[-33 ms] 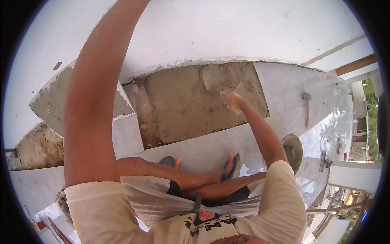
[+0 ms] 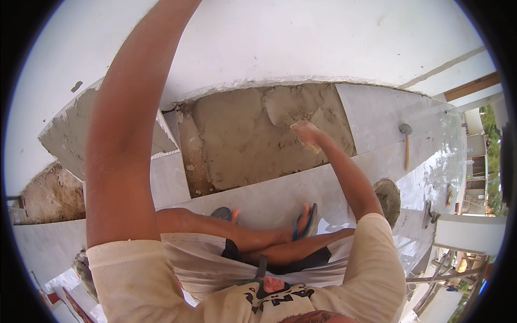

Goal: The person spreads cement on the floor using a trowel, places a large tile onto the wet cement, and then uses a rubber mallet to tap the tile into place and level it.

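Observation:
My right hand [image 2: 308, 135] is closed low over a bed of wet grey mortar [image 2: 231, 140]. It grips what looks like a trowel, whose mortar-coated blade [image 2: 278, 107] lies against the bed near the wall and blends into it. My left arm [image 2: 121, 134] stretches up past the top edge, so the left hand is out of sight. Behind that arm, a tile [image 2: 67, 132] with mortar spread over its face sits tilted at the wall; the arm hides its middle.
Laid grey tiles [image 2: 371, 116] border the bed. On the right lie a mallet [image 2: 406, 145] with a wooden handle, a round container of mortar [image 2: 389, 202] and a small metal tool [image 2: 429, 214]. A white wall [image 2: 301, 43] rises beyond. Bare rough ground [image 2: 54, 196] shows at left.
My right hand and the blade have shifted very slightly left over the mortar. My left arm has moved a touch to the right.

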A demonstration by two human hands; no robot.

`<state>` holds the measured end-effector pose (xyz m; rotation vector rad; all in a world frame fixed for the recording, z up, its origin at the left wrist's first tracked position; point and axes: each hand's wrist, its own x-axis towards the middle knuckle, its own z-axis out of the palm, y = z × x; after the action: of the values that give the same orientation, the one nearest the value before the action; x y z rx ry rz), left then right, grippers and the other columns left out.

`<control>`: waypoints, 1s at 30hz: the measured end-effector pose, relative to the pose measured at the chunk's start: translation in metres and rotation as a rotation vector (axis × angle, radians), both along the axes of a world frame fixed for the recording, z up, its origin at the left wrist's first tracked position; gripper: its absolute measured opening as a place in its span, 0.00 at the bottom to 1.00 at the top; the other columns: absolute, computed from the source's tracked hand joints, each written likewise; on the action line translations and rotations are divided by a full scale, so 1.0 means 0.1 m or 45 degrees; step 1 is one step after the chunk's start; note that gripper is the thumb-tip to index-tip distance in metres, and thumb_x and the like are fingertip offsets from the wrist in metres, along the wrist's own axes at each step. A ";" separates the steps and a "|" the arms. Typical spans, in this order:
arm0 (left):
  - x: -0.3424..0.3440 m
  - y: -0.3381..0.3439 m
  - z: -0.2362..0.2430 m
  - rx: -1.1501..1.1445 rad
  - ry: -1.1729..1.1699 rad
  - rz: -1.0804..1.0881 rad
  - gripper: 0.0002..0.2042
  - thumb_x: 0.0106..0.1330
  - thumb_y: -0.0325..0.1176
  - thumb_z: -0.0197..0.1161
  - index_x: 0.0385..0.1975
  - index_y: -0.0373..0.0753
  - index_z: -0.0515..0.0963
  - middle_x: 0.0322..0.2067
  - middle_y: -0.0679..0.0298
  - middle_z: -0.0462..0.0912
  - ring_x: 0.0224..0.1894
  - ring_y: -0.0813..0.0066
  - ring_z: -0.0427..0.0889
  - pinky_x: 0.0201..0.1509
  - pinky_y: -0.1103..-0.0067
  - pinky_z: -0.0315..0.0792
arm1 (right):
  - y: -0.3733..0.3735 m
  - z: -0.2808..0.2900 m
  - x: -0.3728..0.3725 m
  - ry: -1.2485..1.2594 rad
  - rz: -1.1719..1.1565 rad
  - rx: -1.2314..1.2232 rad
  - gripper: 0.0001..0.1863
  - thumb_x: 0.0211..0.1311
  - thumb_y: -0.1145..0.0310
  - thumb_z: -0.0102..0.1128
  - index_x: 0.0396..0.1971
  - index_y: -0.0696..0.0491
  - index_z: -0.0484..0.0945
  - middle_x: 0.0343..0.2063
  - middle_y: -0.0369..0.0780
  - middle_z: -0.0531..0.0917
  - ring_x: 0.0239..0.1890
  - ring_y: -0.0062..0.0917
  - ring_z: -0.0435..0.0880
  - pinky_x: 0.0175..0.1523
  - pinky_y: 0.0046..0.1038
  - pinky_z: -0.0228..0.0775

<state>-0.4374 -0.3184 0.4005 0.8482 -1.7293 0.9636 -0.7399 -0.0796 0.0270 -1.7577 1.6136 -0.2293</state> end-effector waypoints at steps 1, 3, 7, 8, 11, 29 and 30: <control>0.02 0.03 0.01 0.014 -0.002 -0.008 0.50 0.66 0.67 0.54 0.77 0.40 0.41 0.78 0.48 0.34 0.80 0.52 0.29 0.80 0.53 0.26 | 0.01 0.06 -0.02 -0.009 -0.116 0.086 0.20 0.70 0.53 0.52 0.41 0.58 0.77 0.25 0.39 0.76 0.19 0.25 0.75 0.27 0.35 0.72; 0.09 0.07 0.00 0.042 -0.032 -0.006 0.50 0.67 0.67 0.53 0.77 0.40 0.41 0.78 0.49 0.33 0.79 0.53 0.28 0.80 0.54 0.27 | 0.00 0.37 0.21 -0.017 -0.294 0.193 0.22 0.69 0.52 0.51 0.43 0.59 0.77 0.29 0.42 0.78 0.23 0.29 0.78 0.33 0.36 0.74; 0.03 -0.03 0.01 -0.068 -0.003 -0.110 0.50 0.67 0.67 0.53 0.77 0.39 0.42 0.78 0.49 0.33 0.80 0.53 0.29 0.80 0.54 0.27 | -0.13 0.38 0.30 0.230 -0.352 0.057 0.26 0.69 0.49 0.48 0.49 0.59 0.77 0.43 0.50 0.83 0.41 0.40 0.83 0.50 0.40 0.74; 0.08 -0.02 -0.04 -0.029 -0.024 -0.086 0.49 0.67 0.67 0.53 0.77 0.39 0.42 0.78 0.49 0.33 0.80 0.53 0.29 0.80 0.54 0.27 | -0.22 0.46 0.55 0.314 -0.199 0.013 0.27 0.69 0.49 0.47 0.50 0.59 0.77 0.46 0.51 0.82 0.47 0.42 0.82 0.54 0.41 0.73; 0.09 -0.01 -0.01 -0.009 -0.014 -0.068 0.49 0.67 0.67 0.53 0.77 0.39 0.42 0.78 0.49 0.33 0.80 0.52 0.29 0.80 0.54 0.27 | -0.40 0.46 0.78 0.506 -0.256 0.046 0.27 0.69 0.49 0.45 0.53 0.56 0.77 0.53 0.52 0.81 0.59 0.46 0.77 0.62 0.44 0.69; -0.09 0.04 -0.02 -0.039 0.037 0.007 0.47 0.68 0.65 0.53 0.77 0.39 0.43 0.77 0.48 0.36 0.80 0.52 0.31 0.81 0.55 0.28 | 0.09 -0.01 -1.60 0.562 -0.576 0.135 0.25 0.70 0.51 0.50 0.52 0.56 0.79 0.49 0.50 0.83 0.51 0.39 0.84 0.53 0.40 0.75; -0.07 0.10 -0.03 0.032 0.015 0.088 0.47 0.69 0.65 0.53 0.77 0.39 0.43 0.77 0.48 0.35 0.80 0.51 0.31 0.81 0.55 0.28 | 0.13 -0.07 -1.41 0.247 -0.787 0.057 0.25 0.70 0.50 0.51 0.51 0.57 0.79 0.46 0.49 0.85 0.46 0.37 0.86 0.49 0.39 0.77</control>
<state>-0.4441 -0.3082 0.3974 0.9334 -1.7148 0.9823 -0.8811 -0.0666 0.0205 -1.2312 2.2554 -0.3125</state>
